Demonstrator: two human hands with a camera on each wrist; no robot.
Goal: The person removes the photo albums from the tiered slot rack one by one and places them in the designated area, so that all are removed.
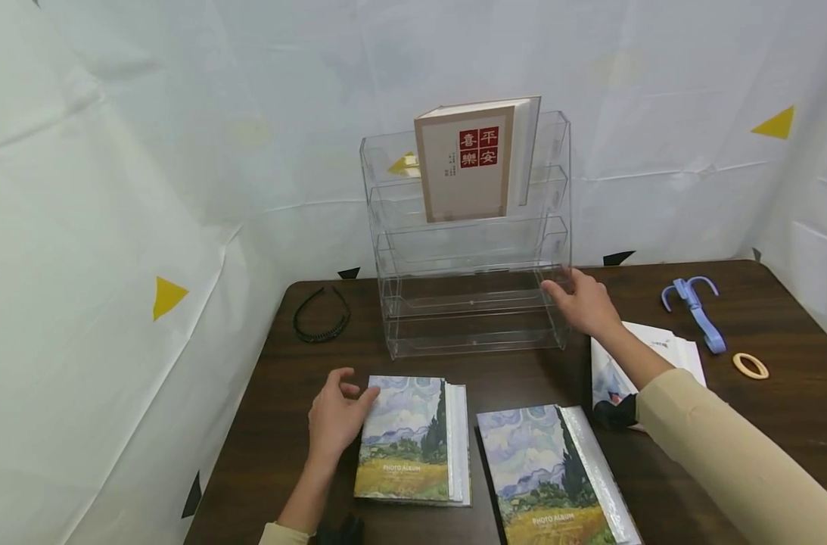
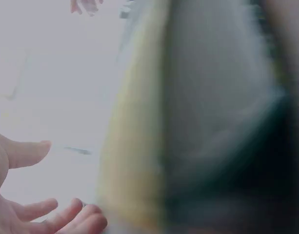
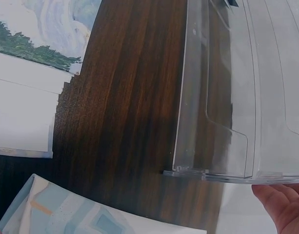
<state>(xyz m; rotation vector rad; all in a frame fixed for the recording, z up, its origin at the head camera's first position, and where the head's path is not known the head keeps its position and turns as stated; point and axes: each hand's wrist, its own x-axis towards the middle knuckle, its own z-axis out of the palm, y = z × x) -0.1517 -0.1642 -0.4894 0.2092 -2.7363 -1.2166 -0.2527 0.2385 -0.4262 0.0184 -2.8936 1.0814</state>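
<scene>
My left hand [image 1: 336, 412] is beside the left photo album [image 1: 402, 439], its thumb over the upper left corner. In the left wrist view, the fingers [image 2: 66, 219] and thumb stand apart with nothing between them. My right hand [image 1: 586, 301] is at the right side of the clear tiered rack [image 1: 467, 344]. In the right wrist view, its fingers [image 3: 273, 197] lie along the outside of the rack's side panel [image 3: 227, 151]. A beige book [image 1: 464, 189] with red square print stands in the rack's top tier. The second photo album [image 1: 536, 477] lies flat below the rack.
A white illustrated book [image 1: 665, 341] lies partly under the right forearm. A blue hook-shaped thing [image 1: 699, 314] and a tan ring [image 1: 750, 366] are at the right. The black headband [image 1: 321, 333] lies left of the rack on the dark wooden table [image 1: 270, 424].
</scene>
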